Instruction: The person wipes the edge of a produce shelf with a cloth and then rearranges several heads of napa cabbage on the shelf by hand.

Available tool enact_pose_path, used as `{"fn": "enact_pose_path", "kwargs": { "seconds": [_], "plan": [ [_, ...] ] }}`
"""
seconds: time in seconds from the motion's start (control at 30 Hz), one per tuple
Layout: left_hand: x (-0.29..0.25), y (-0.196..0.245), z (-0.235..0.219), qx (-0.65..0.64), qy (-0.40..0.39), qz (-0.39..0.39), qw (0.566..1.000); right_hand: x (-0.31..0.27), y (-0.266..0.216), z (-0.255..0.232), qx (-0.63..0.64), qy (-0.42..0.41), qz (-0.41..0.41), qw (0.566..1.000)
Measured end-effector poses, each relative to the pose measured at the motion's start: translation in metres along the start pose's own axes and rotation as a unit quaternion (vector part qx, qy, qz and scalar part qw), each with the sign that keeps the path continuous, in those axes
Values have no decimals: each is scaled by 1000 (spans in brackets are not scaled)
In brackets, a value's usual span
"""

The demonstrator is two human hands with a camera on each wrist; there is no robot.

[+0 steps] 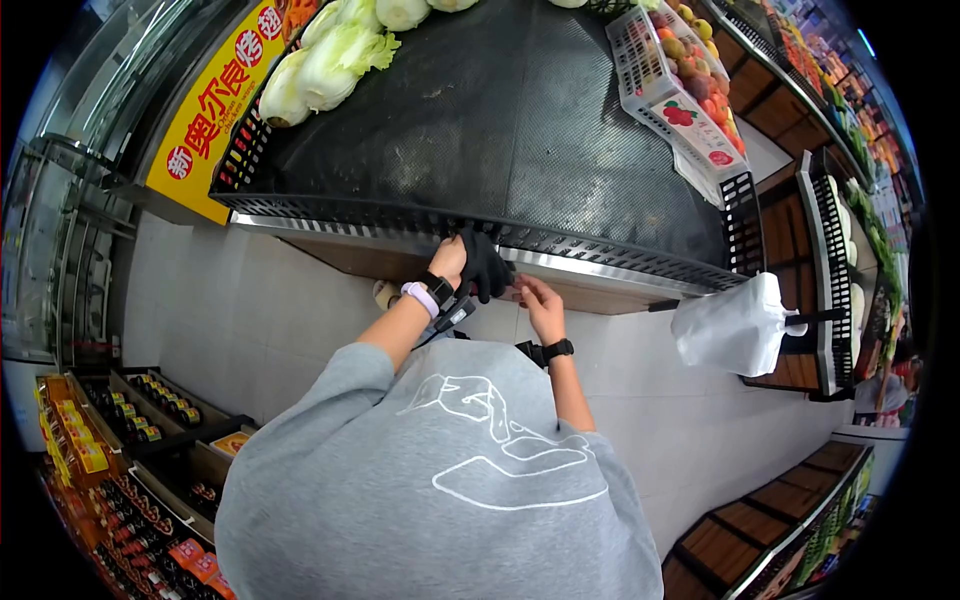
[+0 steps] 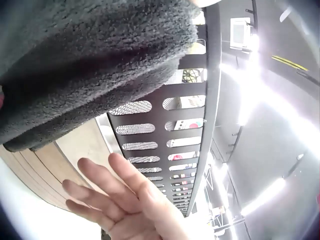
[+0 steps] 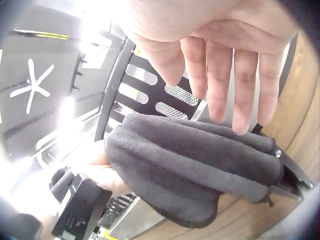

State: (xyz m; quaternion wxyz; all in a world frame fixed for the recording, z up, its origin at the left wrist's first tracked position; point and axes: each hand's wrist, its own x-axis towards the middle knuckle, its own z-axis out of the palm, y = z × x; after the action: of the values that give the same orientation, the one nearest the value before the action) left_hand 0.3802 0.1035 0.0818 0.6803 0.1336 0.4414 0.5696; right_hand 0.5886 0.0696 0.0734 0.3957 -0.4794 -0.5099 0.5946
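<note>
A dark grey plush glove (image 3: 175, 160) covers the fingers of my left hand (image 1: 450, 262); the back of the hand near the wrist is bare. Its finger sections lie straight and side by side in the right wrist view, with the thumb section bulging below. In the left wrist view the glove (image 2: 95, 65) fills the upper left. My right hand (image 1: 542, 308) is bare, fingers straight, just right of the glove's finger ends. From the left wrist, that right hand (image 2: 135, 205) shows palm-on, fingers spread a little, below the glove.
Right in front of both hands runs the slotted black rim (image 1: 380, 222) of a display stand. Napa cabbages (image 1: 325, 65) lie at its far left, a fruit crate (image 1: 665, 75) at its right. A white plastic bag (image 1: 735, 322) hangs at the right corner. Shelves with bottles (image 1: 150, 410) stand behind left.
</note>
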Motion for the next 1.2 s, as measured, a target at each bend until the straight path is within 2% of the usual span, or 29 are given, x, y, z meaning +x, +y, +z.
{"fn": "enact_pose_path", "kwargs": {
  "seconds": [0.03,0.07,0.13,0.17,0.3,0.37,0.4,0.5,0.57,0.67,0.83,1.0,1.07,1.2],
  "plan": [
    [-4,4,-3,27,-36,-18,999,2,1,1,0,0,1,1000],
    [-10,5,-5,38,-40,-69,996,3,2,1,0,0,-2,1000],
    [-20,6,-12,55,-11,-36,998,4,-1,3,-6,-8,-4,1000],
    [-14,-3,-22,29,34,-8,999,4,-1,5,-6,-10,-6,1000],
    [-15,11,-34,-6,23,46,999,8,10,1,-33,-42,-8,999],
    [-18,29,-29,50,24,84,995,8,7,1,-35,-49,1,998],
    [-19,36,-32,64,-24,92,993,8,8,1,-35,-51,3,998],
    [-19,42,-30,116,-17,84,990,10,9,-1,-34,-58,5,998],
    [-18,42,-29,72,97,84,989,9,9,0,-29,-54,6,998],
    [1,29,-47,58,132,107,984,8,10,-1,-33,-56,23,998],
    [6,20,-46,91,196,100,971,7,11,0,-23,-44,37,998],
    [-3,31,-32,44,184,80,979,4,11,0,-11,-32,37,999],
    [-8,38,-31,45,120,54,990,4,11,0,-13,-33,40,999],
    [-9,42,-35,44,95,34,994,4,13,1,-3,-33,34,999]
  ]
}}
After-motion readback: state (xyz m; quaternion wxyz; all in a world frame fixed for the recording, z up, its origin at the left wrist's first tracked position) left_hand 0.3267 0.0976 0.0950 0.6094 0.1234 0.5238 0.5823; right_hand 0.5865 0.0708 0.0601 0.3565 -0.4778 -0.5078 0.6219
